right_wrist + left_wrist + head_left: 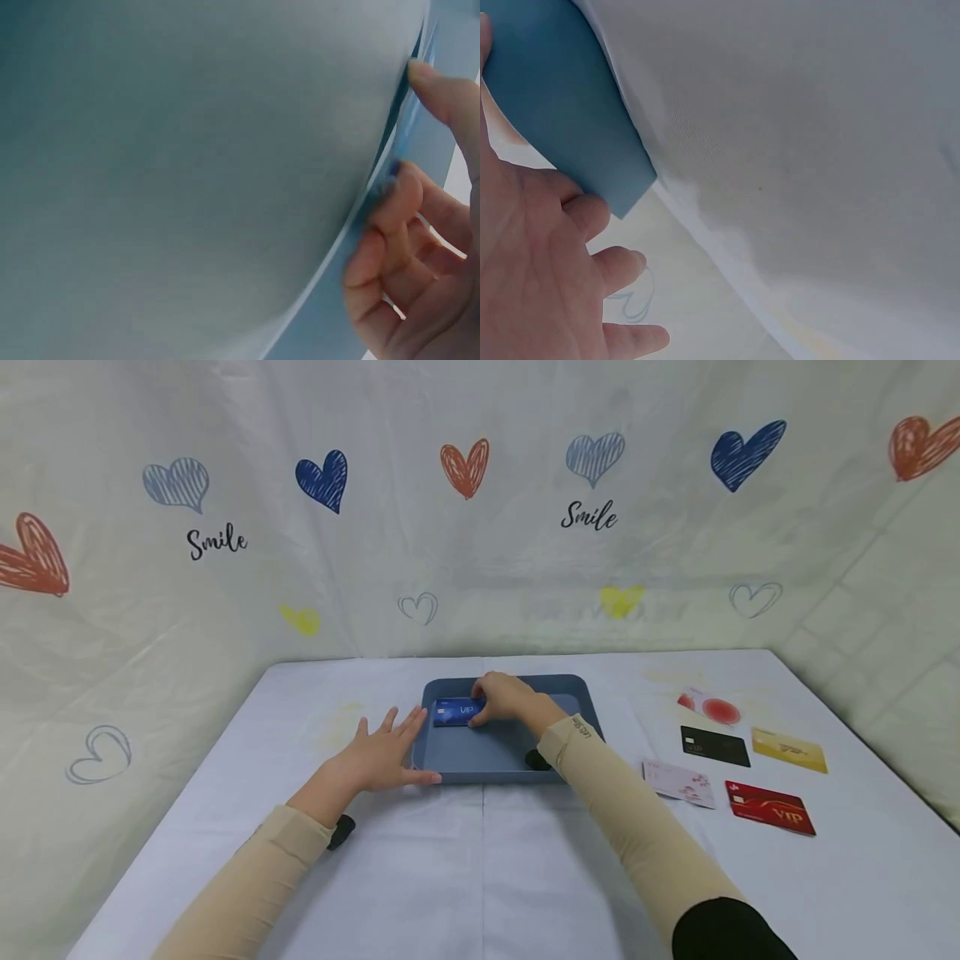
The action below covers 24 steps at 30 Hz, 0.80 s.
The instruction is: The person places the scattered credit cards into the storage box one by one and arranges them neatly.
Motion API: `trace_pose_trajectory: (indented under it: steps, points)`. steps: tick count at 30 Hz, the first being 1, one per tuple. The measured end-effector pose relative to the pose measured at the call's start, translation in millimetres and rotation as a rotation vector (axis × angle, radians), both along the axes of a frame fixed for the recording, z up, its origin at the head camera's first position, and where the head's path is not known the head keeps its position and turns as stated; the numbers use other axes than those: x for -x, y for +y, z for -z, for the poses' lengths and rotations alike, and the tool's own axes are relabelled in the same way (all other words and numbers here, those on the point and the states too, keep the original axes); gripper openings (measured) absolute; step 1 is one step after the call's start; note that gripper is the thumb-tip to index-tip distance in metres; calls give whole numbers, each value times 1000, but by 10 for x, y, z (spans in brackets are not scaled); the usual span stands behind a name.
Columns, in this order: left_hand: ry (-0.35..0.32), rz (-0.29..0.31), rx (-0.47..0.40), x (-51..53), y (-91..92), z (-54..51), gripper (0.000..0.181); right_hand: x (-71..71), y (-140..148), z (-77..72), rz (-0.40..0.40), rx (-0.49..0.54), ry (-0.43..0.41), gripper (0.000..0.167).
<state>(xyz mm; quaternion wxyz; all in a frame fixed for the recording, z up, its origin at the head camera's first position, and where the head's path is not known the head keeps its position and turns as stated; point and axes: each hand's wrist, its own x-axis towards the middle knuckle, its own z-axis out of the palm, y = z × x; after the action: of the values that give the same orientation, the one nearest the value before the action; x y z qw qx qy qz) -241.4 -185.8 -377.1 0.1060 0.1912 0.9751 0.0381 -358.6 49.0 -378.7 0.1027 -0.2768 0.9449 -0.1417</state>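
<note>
A blue VIP card [452, 712] lies at the upper left inside a blue-grey tray [480, 754]. My right hand [507, 700] reaches over the tray and pinches the card at its right part between thumb and fingers. The right wrist view shows the thumb [435, 88] and a curled finger on the card's edges, the card seen nearly edge-on. At the tray's left side is my left hand [378, 758], its fingers spread and straight, touching the rim. In the left wrist view the tray's outer wall [570, 112] shows beside the left palm.
Right of the tray lie several cards: a black VIP card [715, 747], a gold card [790, 750], a red VIP card [770, 807], a pale pink card [678, 782] and a white card with a red circle [711, 706]. A white cloth [420, 877] covers the table.
</note>
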Motion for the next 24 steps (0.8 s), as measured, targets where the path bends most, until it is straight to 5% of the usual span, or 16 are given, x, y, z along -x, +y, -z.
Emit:
trace_pose_trajectory:
  steps: [9, 24]
  points:
    - [-9, -6, 14, 9, 5, -3, 114, 25, -10, 45, 1, 29, -30, 59]
    - [-10, 2, 5, 10, -12, 10, 114, -130, -44, -52, -17, -153, 34, 53]
